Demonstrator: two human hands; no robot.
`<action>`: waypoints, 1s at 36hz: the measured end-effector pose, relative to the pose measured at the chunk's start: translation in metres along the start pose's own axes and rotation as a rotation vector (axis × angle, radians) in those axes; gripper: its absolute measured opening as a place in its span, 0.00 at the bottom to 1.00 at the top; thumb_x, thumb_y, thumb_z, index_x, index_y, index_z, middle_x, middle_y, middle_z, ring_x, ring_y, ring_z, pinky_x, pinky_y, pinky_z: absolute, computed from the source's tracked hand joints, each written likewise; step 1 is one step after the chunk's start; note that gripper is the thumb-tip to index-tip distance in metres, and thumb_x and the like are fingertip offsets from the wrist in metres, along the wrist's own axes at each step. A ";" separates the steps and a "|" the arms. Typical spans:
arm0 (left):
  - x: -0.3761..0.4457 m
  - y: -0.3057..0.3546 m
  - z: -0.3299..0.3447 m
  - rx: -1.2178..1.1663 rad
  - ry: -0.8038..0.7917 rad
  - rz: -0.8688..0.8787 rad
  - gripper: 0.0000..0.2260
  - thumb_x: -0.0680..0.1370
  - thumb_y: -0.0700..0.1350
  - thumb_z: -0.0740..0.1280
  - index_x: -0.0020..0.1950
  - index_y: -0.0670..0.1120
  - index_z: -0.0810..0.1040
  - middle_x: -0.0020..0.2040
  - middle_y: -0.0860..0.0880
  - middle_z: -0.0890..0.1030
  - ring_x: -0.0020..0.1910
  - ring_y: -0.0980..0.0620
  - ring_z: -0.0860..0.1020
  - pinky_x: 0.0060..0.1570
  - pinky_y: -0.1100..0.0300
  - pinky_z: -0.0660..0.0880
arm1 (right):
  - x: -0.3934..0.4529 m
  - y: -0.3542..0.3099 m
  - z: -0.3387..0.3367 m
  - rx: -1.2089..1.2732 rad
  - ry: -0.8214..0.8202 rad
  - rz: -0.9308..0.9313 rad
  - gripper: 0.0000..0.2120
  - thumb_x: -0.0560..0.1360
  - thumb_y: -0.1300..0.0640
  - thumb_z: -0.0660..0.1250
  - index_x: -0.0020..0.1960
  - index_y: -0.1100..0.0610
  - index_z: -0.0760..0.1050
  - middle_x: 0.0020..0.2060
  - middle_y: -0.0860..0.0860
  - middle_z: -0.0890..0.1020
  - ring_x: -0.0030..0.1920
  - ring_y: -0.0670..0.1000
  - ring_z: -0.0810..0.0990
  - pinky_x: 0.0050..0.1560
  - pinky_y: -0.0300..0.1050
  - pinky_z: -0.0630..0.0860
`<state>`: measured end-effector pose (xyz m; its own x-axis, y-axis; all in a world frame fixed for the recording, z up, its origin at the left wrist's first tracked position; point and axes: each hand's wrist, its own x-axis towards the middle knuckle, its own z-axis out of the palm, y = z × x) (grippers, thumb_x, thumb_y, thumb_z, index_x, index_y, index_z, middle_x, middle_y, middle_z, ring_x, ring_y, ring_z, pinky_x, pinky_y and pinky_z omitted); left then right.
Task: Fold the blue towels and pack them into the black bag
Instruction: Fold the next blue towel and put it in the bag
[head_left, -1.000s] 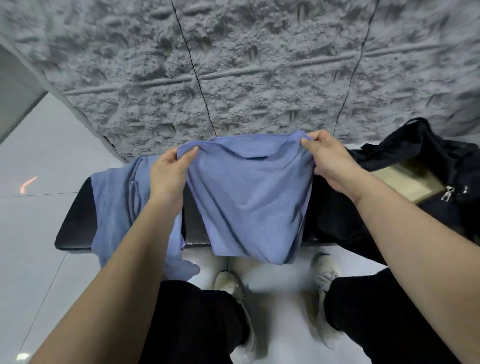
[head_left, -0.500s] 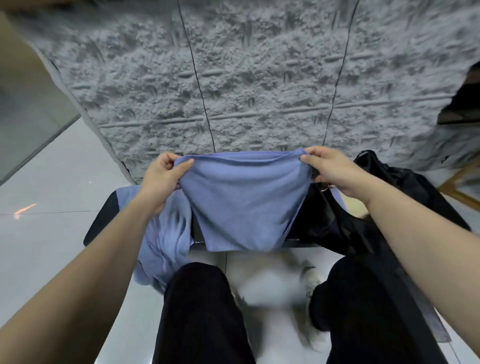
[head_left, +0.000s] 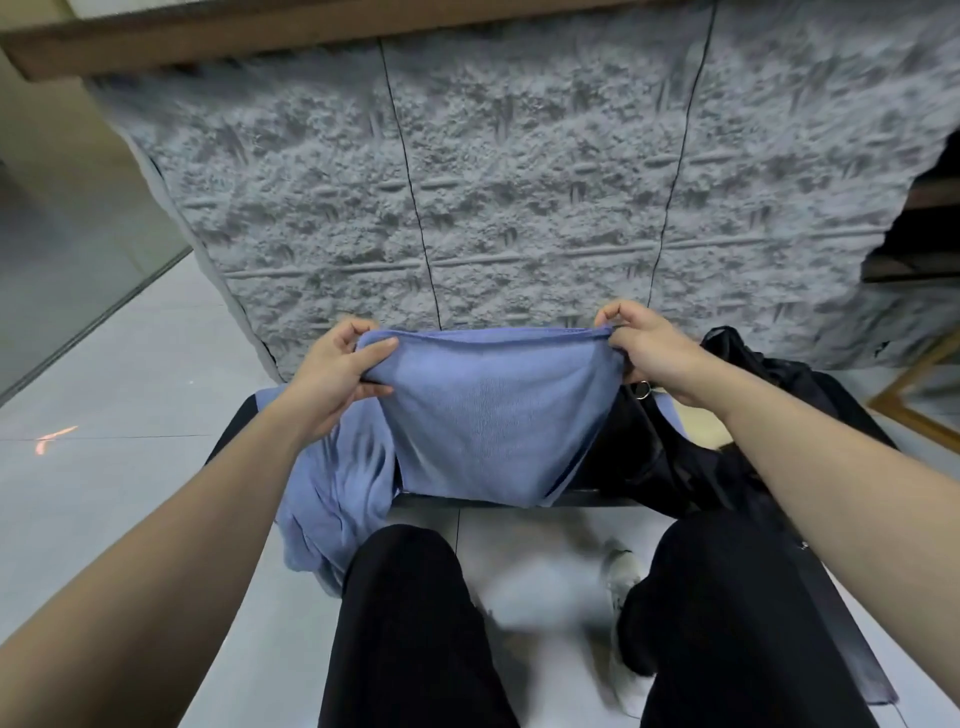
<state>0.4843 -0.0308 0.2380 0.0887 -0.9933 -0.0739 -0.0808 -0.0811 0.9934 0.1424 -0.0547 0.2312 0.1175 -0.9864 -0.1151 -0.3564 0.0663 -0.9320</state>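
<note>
- Above the black bench (head_left: 228, 441), I hold one blue towel (head_left: 493, 415) stretched by its upper edge, and it hangs down in front of the bench.
- My left hand (head_left: 337, 374) pinches the left corner of this towel, with the thumb on the front side and the fingers curled behind.
- My right hand (head_left: 644, 348) pinches the right corner in the same way; the two hands are well apart, with the edge almost straight between them.
- A second blue towel (head_left: 332, 499) lies crumpled on the left part of the bench and falls over its front edge, under my left forearm.
- The black bag (head_left: 675, 457) sits on the right part of the bench, just beside the held towel; I cannot tell how far it is open.
- Behind the bench stands a rough grey wall (head_left: 519, 182).
- My legs in black trousers (head_left: 415, 623) are at the bottom of the view, over a light tiled floor (head_left: 130, 389).
</note>
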 end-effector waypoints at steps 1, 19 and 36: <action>-0.001 0.000 -0.002 0.002 -0.001 0.000 0.04 0.79 0.43 0.69 0.46 0.47 0.75 0.41 0.50 0.78 0.37 0.55 0.79 0.32 0.62 0.79 | -0.002 0.000 -0.001 0.001 -0.003 -0.002 0.16 0.80 0.67 0.52 0.44 0.51 0.72 0.38 0.52 0.71 0.35 0.51 0.67 0.30 0.41 0.69; -0.013 0.013 -0.005 0.134 -0.109 0.067 0.09 0.80 0.39 0.68 0.53 0.52 0.85 0.58 0.51 0.83 0.47 0.56 0.82 0.36 0.63 0.80 | -0.007 0.007 -0.002 0.059 -0.056 -0.057 0.08 0.78 0.62 0.70 0.42 0.57 0.72 0.31 0.51 0.79 0.35 0.44 0.80 0.42 0.46 0.84; -0.020 0.015 -0.014 0.275 0.011 0.100 0.08 0.75 0.38 0.74 0.47 0.52 0.85 0.37 0.54 0.84 0.36 0.59 0.80 0.38 0.64 0.81 | -0.009 0.006 -0.021 -0.039 -0.126 -0.005 0.10 0.76 0.70 0.68 0.44 0.58 0.70 0.35 0.55 0.76 0.33 0.47 0.78 0.33 0.36 0.79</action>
<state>0.4954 -0.0105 0.2552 0.0774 -0.9967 0.0261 -0.3556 -0.0032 0.9346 0.1198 -0.0480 0.2334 0.2340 -0.9598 -0.1552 -0.3914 0.0531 -0.9187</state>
